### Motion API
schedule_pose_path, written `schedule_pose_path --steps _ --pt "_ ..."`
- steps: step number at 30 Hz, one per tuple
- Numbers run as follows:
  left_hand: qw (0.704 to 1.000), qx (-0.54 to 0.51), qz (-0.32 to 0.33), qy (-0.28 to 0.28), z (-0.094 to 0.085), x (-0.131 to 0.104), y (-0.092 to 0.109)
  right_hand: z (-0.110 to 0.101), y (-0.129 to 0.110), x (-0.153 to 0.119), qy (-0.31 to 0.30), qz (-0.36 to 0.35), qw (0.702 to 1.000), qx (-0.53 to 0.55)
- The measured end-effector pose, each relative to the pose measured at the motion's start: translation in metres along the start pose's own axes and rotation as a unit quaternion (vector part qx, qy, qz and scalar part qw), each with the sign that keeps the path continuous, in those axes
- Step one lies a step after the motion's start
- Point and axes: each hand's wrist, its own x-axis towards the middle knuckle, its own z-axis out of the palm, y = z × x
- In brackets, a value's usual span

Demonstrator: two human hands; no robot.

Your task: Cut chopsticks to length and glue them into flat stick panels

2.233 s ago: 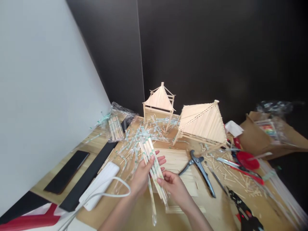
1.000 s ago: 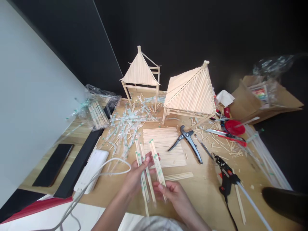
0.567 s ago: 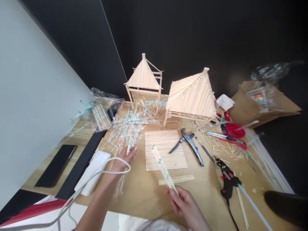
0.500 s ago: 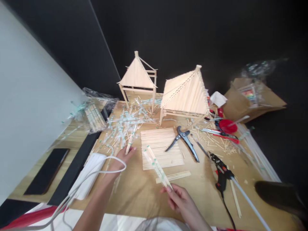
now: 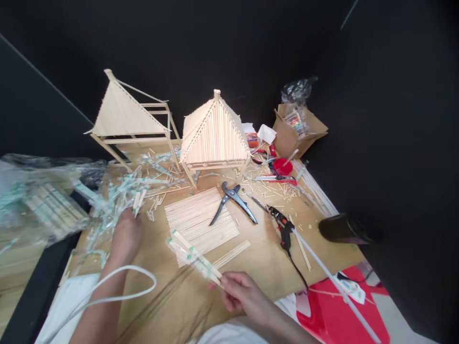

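Observation:
My right hand (image 5: 245, 295) is closed on the lower ends of wrapped disposable chopsticks (image 5: 195, 258). They are pale wood in clear sleeves with green print, slanting up and left over the mat's near edge. At the left, my left hand (image 5: 127, 234) is among crumpled clear wrappers (image 5: 118, 196), its fingers round the ends of pale chopsticks (image 5: 139, 200); how many it holds is hard to see. A flat mat of thin sticks (image 5: 201, 215) lies between the hands, with a grey cutter (image 5: 234, 198) partly on it. A few loose sticks (image 5: 231, 254) lie close by.
Two stick-built model huts, one with an open frame (image 5: 132, 114) and one roofed (image 5: 215, 136), stand at the back. A glue gun (image 5: 285, 229), a dark cylinder (image 5: 344, 228) and a red dish (image 5: 282, 166) are at right. A white cable (image 5: 139, 270) loops over my left forearm.
The view has swung right, so the huts and tools appear farther left. My left hand has shifted toward the wrapper pile with its chopsticks. My right hand still grips the wrapped chopsticks.

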Motion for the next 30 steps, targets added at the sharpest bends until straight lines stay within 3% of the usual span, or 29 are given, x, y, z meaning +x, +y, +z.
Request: schedule_pose_path --steps 8,10,13,14,15,17,20,23,30 --pt "0.997 0.006 0.062 0.036 0.01 -0.018 0.01 -0.016 0.008 -0.003 0.053 -0.057 0.997 0.023" --pt "0.996 0.0 0.076 0.04 0.015 -0.038 0.021 -0.018 0.01 -0.004 0.072 -0.067 0.995 0.023" --pt "0.995 -0.042 0.088 0.004 0.025 -0.088 0.048 -0.016 0.012 -0.004 0.098 -0.079 0.992 0.018" --pt "0.987 -0.143 0.046 -0.052 0.029 -0.106 0.059 -0.015 0.012 -0.004 0.104 -0.083 0.991 0.015" --pt "0.96 -0.252 -0.02 -0.121 0.034 -0.123 0.069 -0.014 0.012 -0.004 0.109 -0.085 0.99 0.011" --pt "0.874 -0.411 -0.134 -0.219 0.041 -0.148 0.089 -0.011 0.013 -0.003 0.11 -0.086 0.99 -0.003" --pt "0.801 -0.498 -0.191 -0.271 0.048 -0.164 0.106 -0.007 0.015 -0.001 0.1 -0.079 0.992 -0.018" --pt "0.781 -0.518 -0.194 -0.292 0.047 -0.162 0.108 -0.007 0.018 0.0 0.085 -0.066 0.994 -0.023" --pt "0.777 -0.488 -0.205 -0.34 0.037 -0.16 0.104 -0.018 0.02 -0.02 0.03 -0.028 0.999 -0.001"
